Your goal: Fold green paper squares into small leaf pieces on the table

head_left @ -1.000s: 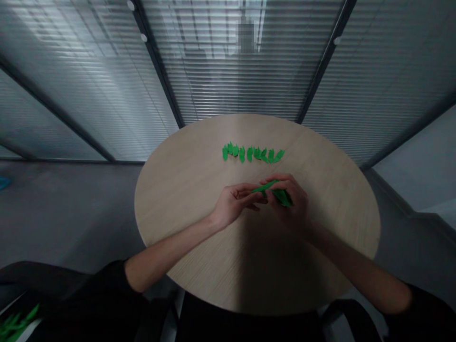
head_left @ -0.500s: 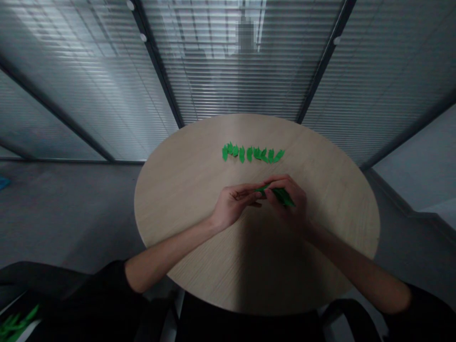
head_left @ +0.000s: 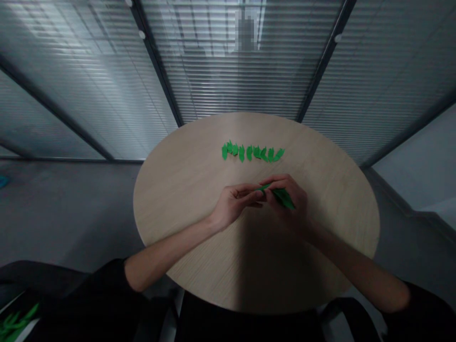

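Paper piece, green (head_left: 281, 196), hanging between both hands above round wooden counter (head_left: 171, 199), held clear of surface, both grips supporting it. Right grip (head_left: 290, 209) pressing fingers together on wide end, left grip (head_left: 237, 202) pinching narrow tip. Forearms angling inward, wrists lifting slightly, hands nearly touching. Row of green paper leaves (head_left: 251, 153) lying farther along counter, beyond both hands

On our round table (head_left: 185, 209), a row of paper leaves (head_left: 252, 153) lies behind our left hand (head_left: 235, 202) and right hand (head_left: 288, 202), a folded leaf (head_left: 283, 197) between them; a glass partition (head_left: 228, 71) stands beyond the table.
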A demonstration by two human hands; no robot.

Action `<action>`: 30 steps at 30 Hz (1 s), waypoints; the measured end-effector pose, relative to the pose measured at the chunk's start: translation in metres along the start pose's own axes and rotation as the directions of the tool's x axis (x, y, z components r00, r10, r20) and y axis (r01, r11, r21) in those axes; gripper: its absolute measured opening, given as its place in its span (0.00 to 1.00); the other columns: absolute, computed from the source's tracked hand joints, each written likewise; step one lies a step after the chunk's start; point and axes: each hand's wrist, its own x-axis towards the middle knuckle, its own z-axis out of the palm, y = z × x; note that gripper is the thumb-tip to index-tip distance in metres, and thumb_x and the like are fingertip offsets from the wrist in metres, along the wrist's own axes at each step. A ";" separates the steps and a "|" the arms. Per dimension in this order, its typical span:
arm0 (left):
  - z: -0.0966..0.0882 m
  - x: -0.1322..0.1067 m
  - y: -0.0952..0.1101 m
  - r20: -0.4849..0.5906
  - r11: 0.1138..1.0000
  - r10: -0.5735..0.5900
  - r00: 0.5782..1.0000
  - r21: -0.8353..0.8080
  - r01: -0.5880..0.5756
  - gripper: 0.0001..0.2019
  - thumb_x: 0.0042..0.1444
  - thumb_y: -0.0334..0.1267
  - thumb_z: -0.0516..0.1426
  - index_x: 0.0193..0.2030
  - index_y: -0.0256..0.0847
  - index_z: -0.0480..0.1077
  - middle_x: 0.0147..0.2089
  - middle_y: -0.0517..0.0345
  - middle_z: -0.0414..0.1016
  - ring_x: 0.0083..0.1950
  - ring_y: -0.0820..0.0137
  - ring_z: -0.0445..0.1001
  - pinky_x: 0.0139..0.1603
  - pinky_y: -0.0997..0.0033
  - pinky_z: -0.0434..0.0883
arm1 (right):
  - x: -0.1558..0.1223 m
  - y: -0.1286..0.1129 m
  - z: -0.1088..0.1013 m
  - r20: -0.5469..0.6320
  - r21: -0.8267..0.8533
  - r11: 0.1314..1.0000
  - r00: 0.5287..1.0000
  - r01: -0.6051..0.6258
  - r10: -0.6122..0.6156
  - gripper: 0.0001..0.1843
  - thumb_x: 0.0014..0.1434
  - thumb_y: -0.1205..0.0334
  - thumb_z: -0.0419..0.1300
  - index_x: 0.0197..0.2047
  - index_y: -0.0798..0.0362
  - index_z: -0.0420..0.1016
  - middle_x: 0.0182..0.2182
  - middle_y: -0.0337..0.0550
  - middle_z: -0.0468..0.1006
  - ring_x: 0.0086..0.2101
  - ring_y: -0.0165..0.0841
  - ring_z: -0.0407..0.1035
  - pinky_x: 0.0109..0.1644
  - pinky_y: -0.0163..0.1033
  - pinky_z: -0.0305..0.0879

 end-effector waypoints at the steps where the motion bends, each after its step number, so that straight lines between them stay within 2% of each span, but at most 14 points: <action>1: 0.000 0.000 0.000 -0.010 1.000 0.009 1.000 -0.001 -0.009 0.22 0.52 0.49 0.72 0.47 0.33 0.82 0.42 0.47 0.86 0.39 0.65 0.83 0.46 0.64 0.80 | 0.000 0.000 0.000 0.003 0.005 1.000 1.000 0.000 0.000 0.04 0.66 0.67 0.63 0.42 0.48 0.74 0.42 0.44 0.80 0.42 0.35 0.77 0.46 0.43 0.75; 6: 0.001 -0.002 -0.003 -0.010 0.999 0.049 0.999 0.005 -0.049 0.22 0.50 0.46 0.73 0.48 0.35 0.83 0.40 0.50 0.86 0.36 0.69 0.82 0.43 0.68 0.80 | 0.001 -0.001 0.000 0.001 0.001 1.000 1.000 -0.001 0.001 0.05 0.66 0.68 0.63 0.42 0.48 0.74 0.41 0.44 0.80 0.41 0.35 0.76 0.45 0.43 0.75; 10: 0.001 -0.003 -0.004 -0.009 0.994 0.093 0.996 0.063 -0.093 0.20 0.53 0.47 0.71 0.47 0.35 0.83 0.43 0.48 0.86 0.36 0.68 0.83 0.43 0.66 0.81 | 0.001 0.000 0.000 -0.007 -0.010 1.000 1.000 0.009 -0.009 0.05 0.66 0.68 0.63 0.41 0.48 0.73 0.42 0.45 0.80 0.41 0.35 0.77 0.45 0.43 0.75; 14: 0.001 -0.004 -0.004 -0.018 0.988 0.130 0.991 0.082 -0.128 0.19 0.54 0.45 0.71 0.48 0.35 0.82 0.41 0.50 0.86 0.36 0.68 0.83 0.41 0.68 0.82 | 0.000 0.002 0.000 0.001 -0.004 1.000 1.000 -0.005 0.005 0.05 0.66 0.67 0.64 0.41 0.48 0.73 0.42 0.45 0.80 0.41 0.35 0.77 0.45 0.44 0.75; 19: 0.002 -0.005 -0.003 -0.065 0.976 0.198 0.978 0.103 -0.191 0.16 0.54 0.44 0.71 0.45 0.36 0.82 0.40 0.50 0.85 0.37 0.68 0.83 0.41 0.68 0.83 | 0.001 0.001 -0.001 0.003 -0.009 1.000 1.000 0.004 -0.004 0.05 0.66 0.68 0.63 0.41 0.48 0.73 0.41 0.44 0.80 0.41 0.35 0.77 0.45 0.43 0.75; 24: 0.002 -0.004 -0.003 -0.059 0.978 0.187 0.981 0.106 -0.180 0.17 0.55 0.46 0.70 0.44 0.35 0.81 0.41 0.48 0.86 0.37 0.66 0.84 0.40 0.65 0.84 | 0.000 0.002 -0.001 0.004 -0.005 1.000 1.000 -0.018 0.018 0.05 0.66 0.68 0.63 0.42 0.48 0.73 0.42 0.45 0.81 0.41 0.34 0.77 0.45 0.42 0.75; 28: 0.002 -0.004 -0.003 -0.046 0.978 0.197 0.979 0.086 -0.192 0.18 0.55 0.44 0.70 0.48 0.36 0.79 0.43 0.49 0.86 0.40 0.65 0.85 0.40 0.67 0.83 | -0.001 0.003 -0.001 0.007 0.002 1.000 1.000 -0.008 0.008 0.05 0.66 0.67 0.63 0.42 0.47 0.72 0.42 0.44 0.81 0.42 0.35 0.78 0.46 0.43 0.75; 30: 0.002 -0.004 -0.003 -0.044 0.975 0.212 0.976 0.068 -0.209 0.17 0.55 0.43 0.71 0.47 0.37 0.79 0.41 0.51 0.86 0.39 0.67 0.84 0.39 0.69 0.83 | -0.001 0.003 -0.001 0.014 0.013 1.000 1.000 0.003 -0.003 0.06 0.66 0.67 0.63 0.42 0.47 0.73 0.42 0.44 0.81 0.42 0.35 0.78 0.46 0.43 0.75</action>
